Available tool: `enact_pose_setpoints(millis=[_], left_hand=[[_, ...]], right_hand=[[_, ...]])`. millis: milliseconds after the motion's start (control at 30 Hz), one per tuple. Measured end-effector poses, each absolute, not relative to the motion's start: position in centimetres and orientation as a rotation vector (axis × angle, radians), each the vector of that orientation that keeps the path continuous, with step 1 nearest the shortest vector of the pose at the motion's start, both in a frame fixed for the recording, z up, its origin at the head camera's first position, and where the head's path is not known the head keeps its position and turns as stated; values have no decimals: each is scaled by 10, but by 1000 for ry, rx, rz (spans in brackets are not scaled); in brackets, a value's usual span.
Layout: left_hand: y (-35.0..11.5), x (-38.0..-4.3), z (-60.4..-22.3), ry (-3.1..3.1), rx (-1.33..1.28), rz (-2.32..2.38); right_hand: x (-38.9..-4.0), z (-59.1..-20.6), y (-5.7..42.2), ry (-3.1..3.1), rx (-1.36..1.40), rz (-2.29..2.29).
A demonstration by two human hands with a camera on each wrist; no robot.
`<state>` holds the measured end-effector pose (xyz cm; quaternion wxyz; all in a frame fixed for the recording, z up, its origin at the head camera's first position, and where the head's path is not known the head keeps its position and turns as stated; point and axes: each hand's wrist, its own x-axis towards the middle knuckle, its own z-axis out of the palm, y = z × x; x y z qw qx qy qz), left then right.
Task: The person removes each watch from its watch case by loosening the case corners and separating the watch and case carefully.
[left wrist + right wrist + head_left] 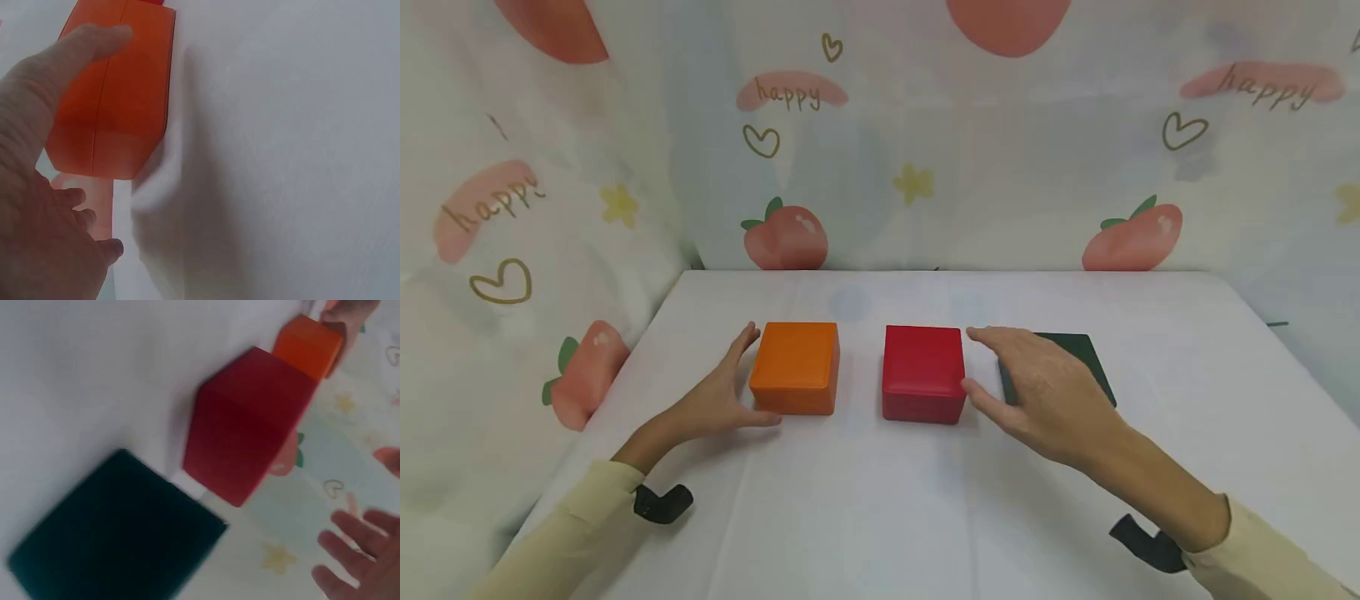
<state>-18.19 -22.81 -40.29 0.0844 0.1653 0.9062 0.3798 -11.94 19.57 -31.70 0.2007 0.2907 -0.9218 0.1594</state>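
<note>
An orange box (793,358) sits left of the middle in the head view. My left hand (718,404) is spread around its left side, the thumb in front of the near face and the fingers by the far left corner. In the left wrist view the thumb (81,53) overlaps the orange side with its seam line. A red box (922,362) stands in the middle. My right hand (1052,396) reaches to its right side with thumb and fingers apart, thumb tip close to the red edge. Beneath that hand lies a dark green box (1086,354), partly hidden by it.
All three boxes stand in a row on a white-covered table (850,508). A patterned cloth (1000,167) with peaches, stars and hearts hangs behind and at the sides. Dark straps (662,504) show near both wrists.
</note>
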Motion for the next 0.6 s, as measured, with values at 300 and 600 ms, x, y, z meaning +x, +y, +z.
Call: enact_pose_setpoints(millis=[300, 600], left_hand=[[-215, -187, -406, 2635, 531, 1195], [-218, -193, -403, 2600, 516, 1220]], right_hand=[[-147, -314, 146, -2682, 1159, 493], [-167, -318, 110, -2758, 1151, 529]])
